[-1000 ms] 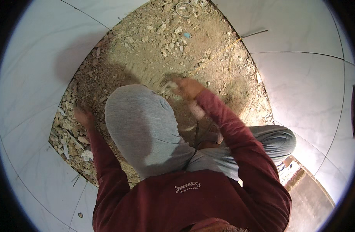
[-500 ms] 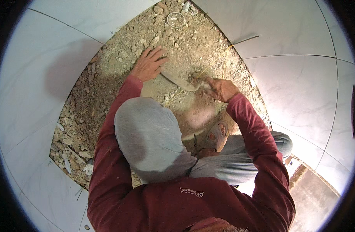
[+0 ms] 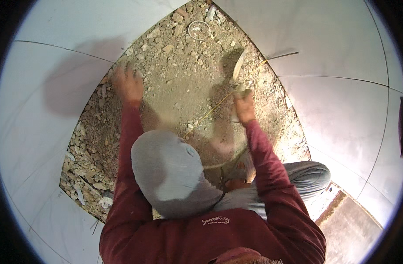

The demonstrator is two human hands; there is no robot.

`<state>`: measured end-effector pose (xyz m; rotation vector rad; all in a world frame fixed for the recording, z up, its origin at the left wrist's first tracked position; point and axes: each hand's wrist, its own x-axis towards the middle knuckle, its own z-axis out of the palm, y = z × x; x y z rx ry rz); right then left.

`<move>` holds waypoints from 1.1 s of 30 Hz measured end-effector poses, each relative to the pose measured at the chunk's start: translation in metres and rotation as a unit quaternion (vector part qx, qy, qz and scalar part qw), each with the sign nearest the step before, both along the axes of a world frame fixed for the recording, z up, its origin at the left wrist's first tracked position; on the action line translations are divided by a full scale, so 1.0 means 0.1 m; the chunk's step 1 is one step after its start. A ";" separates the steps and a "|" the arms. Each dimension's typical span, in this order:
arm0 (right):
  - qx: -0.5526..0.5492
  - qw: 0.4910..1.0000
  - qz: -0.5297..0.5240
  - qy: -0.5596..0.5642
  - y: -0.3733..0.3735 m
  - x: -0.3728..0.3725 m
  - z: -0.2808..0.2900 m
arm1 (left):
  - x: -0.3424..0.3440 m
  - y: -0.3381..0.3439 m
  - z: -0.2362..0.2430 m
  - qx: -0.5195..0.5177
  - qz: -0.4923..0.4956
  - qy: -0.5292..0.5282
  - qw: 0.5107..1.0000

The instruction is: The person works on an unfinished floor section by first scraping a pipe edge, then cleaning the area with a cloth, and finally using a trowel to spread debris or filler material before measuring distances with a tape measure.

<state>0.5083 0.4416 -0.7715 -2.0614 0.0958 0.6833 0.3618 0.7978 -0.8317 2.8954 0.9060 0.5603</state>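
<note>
— Both hands were out over the dirt, weren't they? What did each one have?

— Right hand (image 3: 244,107), at the end of a dark red sleeve, was closed around the handle of a pale, curved metal trowel (image 3: 238,72). Its blade pointed up and away from the person and was blurred, so I could not make out its edge. Left hand (image 3: 127,84) was spread, fingers apart, palm down on or just above the rubble near the left rim of the bare patch; it was blurred too, so I cannot tell whether it actually touched the ground.

— And closer in, under the arms?

— Nearest the camera was a grey cloth-covered head (image 3: 168,169), with a grey trouser leg (image 3: 304,176) folded to the right of it. Between head and right hand ran a thin yellowish string line (image 3: 208,114), slanting across the soil toward the trowel.

— What was the ground like?

— Brown, packed, sandy soil (image 3: 179,94) strewn with small pale stones filled a pointed gap in a floor of large white tiles (image 3: 342,101). Loose broken rubble (image 3: 85,171) lay heaped along the left edge of the gap.

— Anything farther off?

— Well beyond both hands, near the far tip of the patch, lay a small ring of thin wire (image 3: 199,30) on the dirt.
</note>
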 end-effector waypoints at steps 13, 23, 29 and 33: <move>-0.056 0.938 0.262 -0.220 1.05 0.88 -0.14 | -0.33 -0.11 -0.36 0.003 0.075 0.019 0.997; -0.429 0.593 0.530 -0.428 1.78 1.54 0.38 | -0.36 -0.12 -0.32 -0.015 0.095 0.011 0.995; -0.429 0.626 0.514 -0.399 1.68 2.03 0.31 | -0.36 -0.08 -0.35 -0.028 0.090 -0.005 0.996; -0.332 0.689 0.524 -0.374 1.67 1.97 0.37 | -0.37 -0.06 -0.36 -0.058 0.102 0.008 0.993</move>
